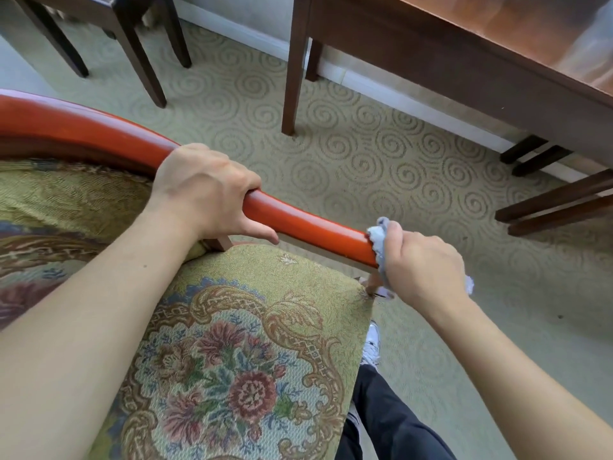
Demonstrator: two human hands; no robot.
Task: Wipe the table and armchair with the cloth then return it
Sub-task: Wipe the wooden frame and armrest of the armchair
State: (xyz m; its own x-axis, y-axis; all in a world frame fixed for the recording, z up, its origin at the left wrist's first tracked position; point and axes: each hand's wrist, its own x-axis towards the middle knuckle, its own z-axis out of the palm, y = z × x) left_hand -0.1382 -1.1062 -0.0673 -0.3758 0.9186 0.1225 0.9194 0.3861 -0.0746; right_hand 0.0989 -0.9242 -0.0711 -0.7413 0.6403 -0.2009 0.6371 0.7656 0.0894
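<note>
Cloth: we see the pale blue cloth bunched inside our right hand, pressed against the front end of the armrest; one frilled edge shows between the hand and the wood, and a small corner pokes out behind the hand on the far side from the armrest.
Right hand: we have it curled closed around the cloth at the very tip of the armrest, thumb on top, knuckles toward the carpet.
Armrest: we see the glossy red-orange armrest curving from the upper left down to the cloth; it belongs to the armchair.
Left hand: our left hand is clamped over the armrest, further back along it than the cloth, fingers wrapped over the top, thumb pointing along the underside toward the cloth.
Seat: the floral tapestry seat lies just below the armrest, under both our forearms.
Table: the dark wooden table stands beyond the armrest, well apart from it, by the wall.
Carpet: the green spiral-patterned carpet fills the gap between armrest and table.
Leg and shoe: a dark trouser leg and white shoe show below the armrest's tip, beside the seat.
</note>
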